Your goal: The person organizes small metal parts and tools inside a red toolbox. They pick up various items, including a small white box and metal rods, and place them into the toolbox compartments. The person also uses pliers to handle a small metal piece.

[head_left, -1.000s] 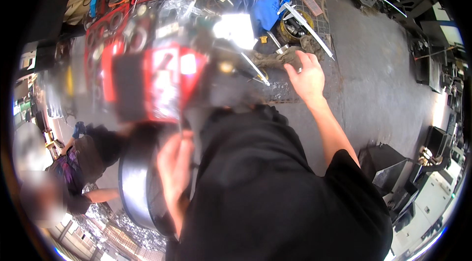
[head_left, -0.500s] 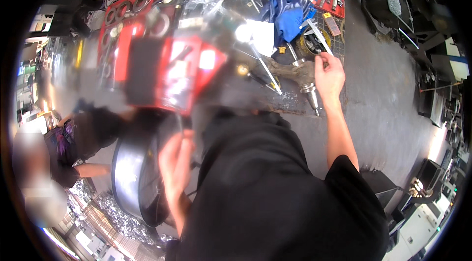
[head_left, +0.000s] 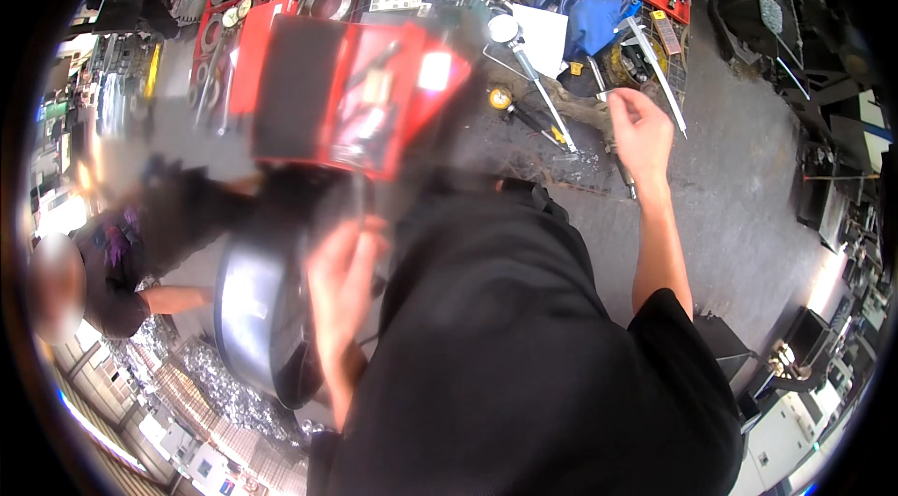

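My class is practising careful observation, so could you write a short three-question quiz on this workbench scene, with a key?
1. What lies beside the blue gloves: A) a wooden mallet, B) a white sheet, or C) a green bottle?
2. True or false: the long-stemmed dial gauge lies to the left of the caliper.
3. Which of the person's hands is nearer the caliper: the left hand or the right hand?

Key: 1. B. 2. True. 3. The right hand.
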Available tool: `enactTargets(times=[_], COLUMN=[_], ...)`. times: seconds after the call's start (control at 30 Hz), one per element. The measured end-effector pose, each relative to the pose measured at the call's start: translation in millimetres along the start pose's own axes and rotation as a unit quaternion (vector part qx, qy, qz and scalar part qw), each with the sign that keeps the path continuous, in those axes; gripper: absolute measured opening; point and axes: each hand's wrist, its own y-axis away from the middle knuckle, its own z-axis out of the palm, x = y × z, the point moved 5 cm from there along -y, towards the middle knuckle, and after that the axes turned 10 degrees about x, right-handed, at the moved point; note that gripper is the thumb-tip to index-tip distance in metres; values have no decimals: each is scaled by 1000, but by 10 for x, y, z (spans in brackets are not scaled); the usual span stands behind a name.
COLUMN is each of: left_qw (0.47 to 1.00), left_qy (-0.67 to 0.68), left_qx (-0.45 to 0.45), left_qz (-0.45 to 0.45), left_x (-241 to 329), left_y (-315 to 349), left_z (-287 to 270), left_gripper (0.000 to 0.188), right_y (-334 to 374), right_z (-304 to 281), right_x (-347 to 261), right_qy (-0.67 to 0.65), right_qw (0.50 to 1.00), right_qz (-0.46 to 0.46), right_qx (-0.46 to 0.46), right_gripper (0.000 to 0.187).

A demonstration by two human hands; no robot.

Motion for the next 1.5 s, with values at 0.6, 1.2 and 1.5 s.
enactTargets(times=[0.6,1.2,1.5], left_qw=[999,994,998], left_qy=[-9,0,9], left_qx=[-29,-70,-27], left_qz=[33,81,62], left_x=[-363,-399,-253], left_y=[-81,-322,-194], left_z=[-481,-702,-448], left_gripper=[23,22,22], right_y=[310,341,-215], right_z=[588,1244,905], right_x=[0,-253,-440], right_qy=[313,408,281], right_qw=[933,897,926], right_qz=[-173,-109,-32], right_qx=[-39,-131,-251], right_gripper=[14,29,52])
